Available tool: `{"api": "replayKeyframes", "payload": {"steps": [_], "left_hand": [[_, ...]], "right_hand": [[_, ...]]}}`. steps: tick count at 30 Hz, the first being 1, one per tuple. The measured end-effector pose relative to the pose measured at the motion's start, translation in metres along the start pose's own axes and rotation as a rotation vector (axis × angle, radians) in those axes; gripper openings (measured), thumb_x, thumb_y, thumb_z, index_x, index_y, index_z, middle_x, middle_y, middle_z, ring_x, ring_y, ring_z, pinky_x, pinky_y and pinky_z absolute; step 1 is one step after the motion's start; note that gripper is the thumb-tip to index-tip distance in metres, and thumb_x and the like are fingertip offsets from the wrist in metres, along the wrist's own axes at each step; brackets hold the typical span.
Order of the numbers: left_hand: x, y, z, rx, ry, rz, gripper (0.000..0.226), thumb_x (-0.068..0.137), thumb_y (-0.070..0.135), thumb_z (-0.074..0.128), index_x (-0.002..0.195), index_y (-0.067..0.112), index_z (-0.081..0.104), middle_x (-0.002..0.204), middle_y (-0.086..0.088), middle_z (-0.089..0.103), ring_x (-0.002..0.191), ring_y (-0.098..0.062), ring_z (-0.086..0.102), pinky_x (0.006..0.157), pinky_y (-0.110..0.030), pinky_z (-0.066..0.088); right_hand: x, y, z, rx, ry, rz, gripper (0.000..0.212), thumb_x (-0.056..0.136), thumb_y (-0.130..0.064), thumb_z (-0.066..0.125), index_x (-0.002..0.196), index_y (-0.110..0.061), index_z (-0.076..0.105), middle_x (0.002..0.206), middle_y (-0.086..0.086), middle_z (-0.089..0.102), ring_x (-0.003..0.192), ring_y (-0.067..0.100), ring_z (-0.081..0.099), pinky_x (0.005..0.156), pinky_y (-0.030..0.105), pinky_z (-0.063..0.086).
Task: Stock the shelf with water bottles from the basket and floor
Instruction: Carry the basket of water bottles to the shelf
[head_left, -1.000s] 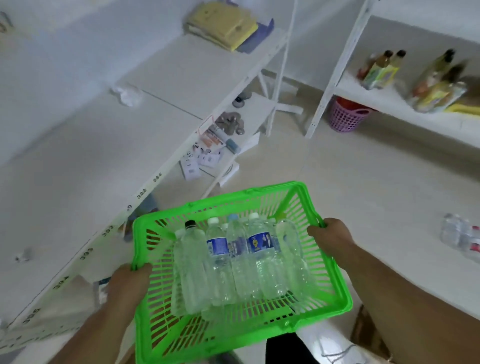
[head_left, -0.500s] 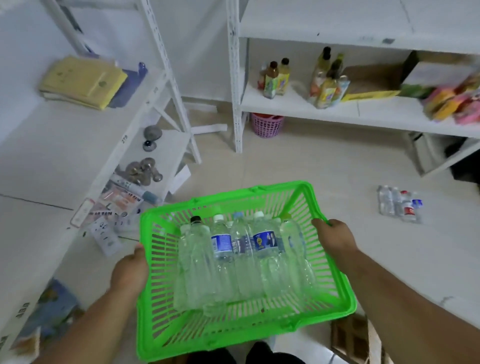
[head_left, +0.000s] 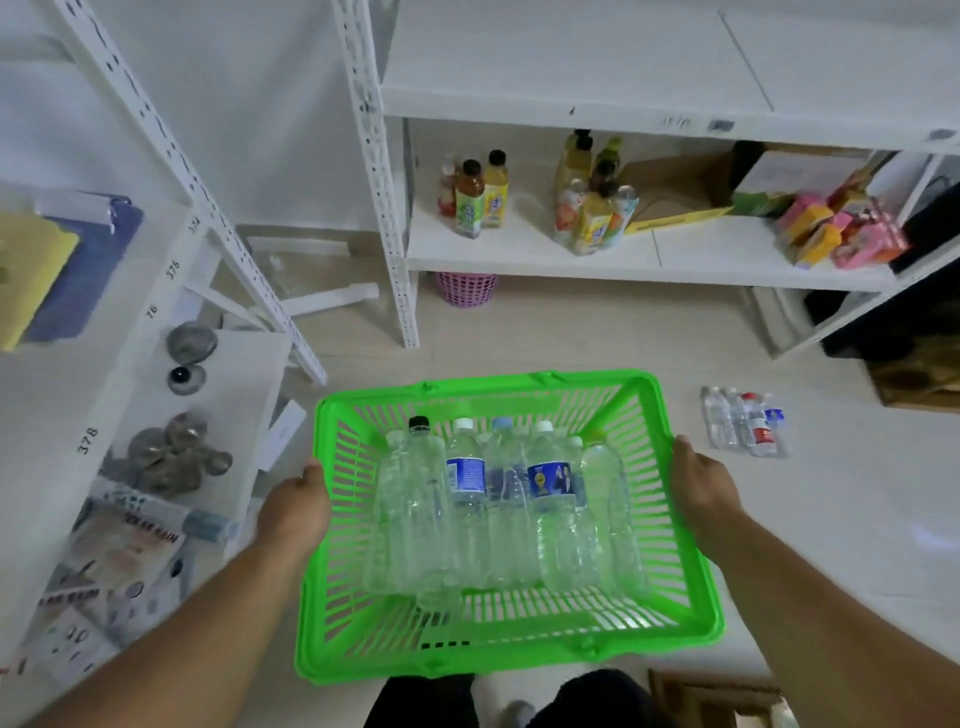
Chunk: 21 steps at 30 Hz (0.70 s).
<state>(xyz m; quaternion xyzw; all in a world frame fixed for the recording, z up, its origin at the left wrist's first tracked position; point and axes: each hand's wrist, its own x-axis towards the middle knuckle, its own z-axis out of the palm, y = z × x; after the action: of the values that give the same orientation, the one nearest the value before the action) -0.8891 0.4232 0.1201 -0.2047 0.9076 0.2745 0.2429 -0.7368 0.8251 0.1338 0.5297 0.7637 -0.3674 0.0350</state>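
Held up in front of the body: a bright green plastic basket (head_left: 509, 654), rectangular, with slatted walls and a thick smooth rim. Left hand (head_left: 296, 512) curled over its left rim, right hand (head_left: 701, 491) curled over its right rim, both gripping. Lying side by side inside the basket, caps pointing away: clear, ribbed plastic water bottles (head_left: 498, 512), one with a black cap, others white or pale blue, two with blue labels. On the pale tiled floor (head_left: 597, 332) to the right of the basket, well apart: a small cluster of water bottles on the floor (head_left: 743, 423), one red-capped. Beyond the basket: a white metal shelf (head_left: 571, 260) with perforated uprights, carrying juice bottles (head_left: 475, 195), flattened cardboard and pink and yellow packets (head_left: 836, 234). Under that shelf, a pink mesh bin (head_left: 466, 288). Left of the basket: a second white rack (head_left: 67, 395) with round metal pieces, printed packets and folded yellow and blue cloths.
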Motion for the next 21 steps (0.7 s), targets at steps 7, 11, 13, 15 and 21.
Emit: {"api": "replayKeyframes", "payload": {"steps": [7,11,13,15,21], "left_hand": [[0.075,0.089,0.003,0.085,-0.029,0.045,0.069,0.106,0.042,0.020,0.116,-0.012,0.062,0.128,-0.037,0.056,0.120,-0.045,0.054,0.100,-0.044,0.040],[0.108,0.137,0.013,0.093,-0.031,0.057,0.067,0.106,0.042,0.021,0.118,-0.010,0.062,0.128,-0.036,0.056,0.118,-0.045,0.055,0.099,-0.045,0.041],[0.125,0.160,0.022,0.104,-0.022,0.052,0.067,0.106,0.042,0.021,0.117,-0.010,0.062,0.126,-0.037,0.058,0.116,-0.045,0.056,0.096,-0.044,0.042],[0.142,0.180,0.034,0.120,-0.030,0.032,0.068,0.105,0.043,0.020,0.115,-0.008,0.063,0.124,-0.037,0.058,0.113,-0.045,0.057,0.091,-0.042,0.042],[0.199,0.236,0.078,0.109,-0.048,-0.041,0.061,0.106,0.037,0.022,0.114,-0.007,0.062,0.123,-0.038,0.058,0.112,-0.045,0.057,0.091,-0.043,0.042]], "right_hand": [[0.072,-0.049,0.011,0.039,0.012,0.067,0.066,0.098,-0.059,0.028,0.087,-0.007,0.067,0.088,0.021,0.065,0.084,0.037,0.063,0.073,0.036,0.047],[0.120,-0.070,0.015,0.062,-0.028,0.119,0.065,0.098,-0.059,0.028,0.091,-0.006,0.067,0.085,0.017,0.065,0.082,0.035,0.062,0.075,0.038,0.049],[0.149,-0.080,0.018,0.083,-0.051,0.139,0.066,0.098,-0.059,0.028,0.095,-0.005,0.067,0.087,0.017,0.066,0.085,0.035,0.063,0.079,0.041,0.052],[0.177,-0.089,0.022,0.097,-0.076,0.152,0.068,0.098,-0.058,0.028,0.096,-0.004,0.068,0.087,0.017,0.066,0.084,0.035,0.063,0.077,0.040,0.051],[0.268,-0.106,0.043,0.087,-0.104,0.171,0.067,0.102,-0.054,0.027,0.102,-0.002,0.068,0.096,0.022,0.067,0.090,0.037,0.063,0.077,0.038,0.047]]}}
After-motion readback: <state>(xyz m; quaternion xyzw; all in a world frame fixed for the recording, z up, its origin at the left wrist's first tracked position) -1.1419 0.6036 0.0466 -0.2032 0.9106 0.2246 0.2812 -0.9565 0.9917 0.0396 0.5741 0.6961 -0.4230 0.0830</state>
